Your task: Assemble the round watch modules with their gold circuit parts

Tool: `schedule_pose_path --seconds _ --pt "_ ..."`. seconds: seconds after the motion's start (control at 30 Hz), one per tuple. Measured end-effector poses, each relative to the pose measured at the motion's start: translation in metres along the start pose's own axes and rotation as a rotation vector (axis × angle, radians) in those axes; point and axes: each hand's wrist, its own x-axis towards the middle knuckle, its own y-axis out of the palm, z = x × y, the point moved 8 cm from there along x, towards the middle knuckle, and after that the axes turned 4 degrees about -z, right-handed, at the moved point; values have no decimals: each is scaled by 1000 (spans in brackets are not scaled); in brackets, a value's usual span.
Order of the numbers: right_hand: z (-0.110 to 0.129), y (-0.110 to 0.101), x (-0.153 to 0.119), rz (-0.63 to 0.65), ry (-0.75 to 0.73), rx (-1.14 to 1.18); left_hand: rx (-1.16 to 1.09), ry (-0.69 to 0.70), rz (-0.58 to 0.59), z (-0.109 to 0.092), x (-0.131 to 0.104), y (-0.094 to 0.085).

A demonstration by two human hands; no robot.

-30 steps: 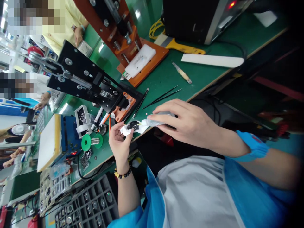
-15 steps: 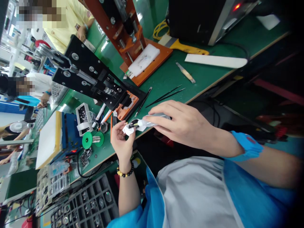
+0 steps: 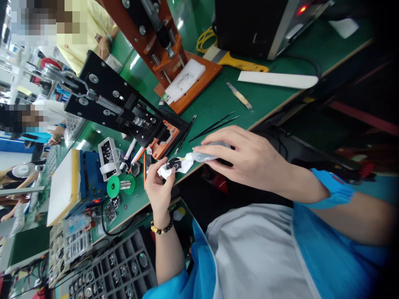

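My left hand (image 3: 159, 182) pinches a small black round part (image 3: 174, 163) together with a white tissue (image 3: 187, 166), just off the bench's front edge. The tissue lies under and around the part. My right hand (image 3: 243, 158) is closed around a translucent plastic squeeze bottle (image 3: 207, 153), which lies nearly level. Its white tip points left toward the black part, with a small gap that I cannot judge exactly. Tweezers (image 3: 215, 128) lie on the green bench behind the bottle.
A black press (image 3: 120, 97) and an orange press (image 3: 187, 99) stand on the bench. Further right lie a yellow-handled brush (image 3: 246, 64) and a white strip (image 3: 277, 79). A green spool (image 3: 114, 186) sits left. A compartment tray (image 3: 121, 261) is lower left. Co-workers sit across.
My right hand has drawn the bottle a little to the right, away from the black part. More of the part's dark face shows now. The whole view has shifted slightly.
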Motion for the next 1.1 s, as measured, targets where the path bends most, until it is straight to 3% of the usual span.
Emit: schedule_pose_path --seconds 0.13,0.37,1.1 --pt "-9 -1 -7 -25 87 28 -65 -88 110 5 7 5" --pt "-14 2 -9 -67 161 22 -407 -276 8 14 17 -5" --pt "4 21 11 -87 88 35 -448 -254 -29 20 19 -13"
